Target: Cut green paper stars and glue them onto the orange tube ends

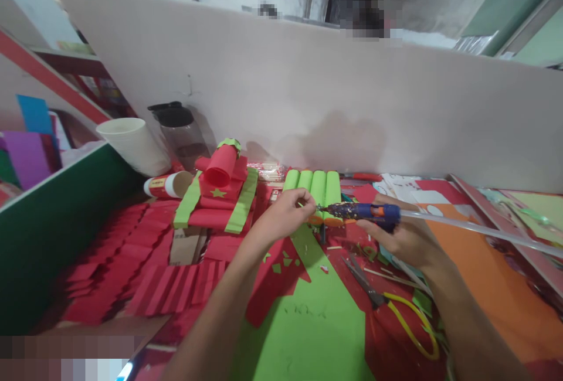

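Observation:
My left hand (291,212) is closed in a pinch near the middle, at the tip of a blue glue gun; what its fingers hold is too small to make out. My right hand (402,231) grips the blue glue gun (365,212), whose long clear glue stick (475,231) sticks out to the right. Just behind the hands lie light green paper rolls (319,186) side by side, with orange at their near ends. Below them is a green paper sheet (308,334) with small green scraps on red paper beside it.
A red and green paper model (219,193) with a gold star stands left of centre. Yellow-handled scissors (391,305) lie at the right front. Folded red paper strips (105,258), a white cup (134,145) and a lidded jug (180,132) are at left. Orange paper (497,275) lies at right.

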Demonstrator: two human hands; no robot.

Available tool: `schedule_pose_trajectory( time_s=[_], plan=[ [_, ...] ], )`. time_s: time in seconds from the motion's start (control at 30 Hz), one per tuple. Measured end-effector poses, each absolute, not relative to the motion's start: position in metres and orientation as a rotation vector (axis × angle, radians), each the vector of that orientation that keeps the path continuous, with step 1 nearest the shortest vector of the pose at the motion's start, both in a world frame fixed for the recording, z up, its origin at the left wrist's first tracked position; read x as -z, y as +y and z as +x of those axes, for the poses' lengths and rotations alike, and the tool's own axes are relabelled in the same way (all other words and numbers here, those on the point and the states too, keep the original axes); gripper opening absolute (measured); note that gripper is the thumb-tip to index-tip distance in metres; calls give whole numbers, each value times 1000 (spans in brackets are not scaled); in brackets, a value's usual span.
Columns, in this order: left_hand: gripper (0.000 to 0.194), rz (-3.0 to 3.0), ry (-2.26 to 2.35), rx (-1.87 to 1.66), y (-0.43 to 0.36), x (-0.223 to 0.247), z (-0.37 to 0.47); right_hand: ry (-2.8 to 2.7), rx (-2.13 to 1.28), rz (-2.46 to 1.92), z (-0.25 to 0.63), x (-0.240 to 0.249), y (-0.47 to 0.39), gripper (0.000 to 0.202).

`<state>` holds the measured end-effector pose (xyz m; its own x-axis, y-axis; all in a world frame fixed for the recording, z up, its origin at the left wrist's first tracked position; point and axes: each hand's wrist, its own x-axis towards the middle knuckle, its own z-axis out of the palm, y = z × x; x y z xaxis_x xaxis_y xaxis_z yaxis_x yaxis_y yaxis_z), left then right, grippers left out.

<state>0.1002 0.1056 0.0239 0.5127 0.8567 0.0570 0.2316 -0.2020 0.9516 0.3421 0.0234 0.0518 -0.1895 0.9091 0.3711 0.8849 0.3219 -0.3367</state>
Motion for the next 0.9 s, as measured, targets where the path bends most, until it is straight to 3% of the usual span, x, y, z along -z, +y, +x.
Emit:
schedule_pose_trajectory(
  time_s=[0.9],
  plan=[
    [10,1755,922,-716,102,-28,101,-2082,24,-1610,338,-57,21,33]
  ],
)
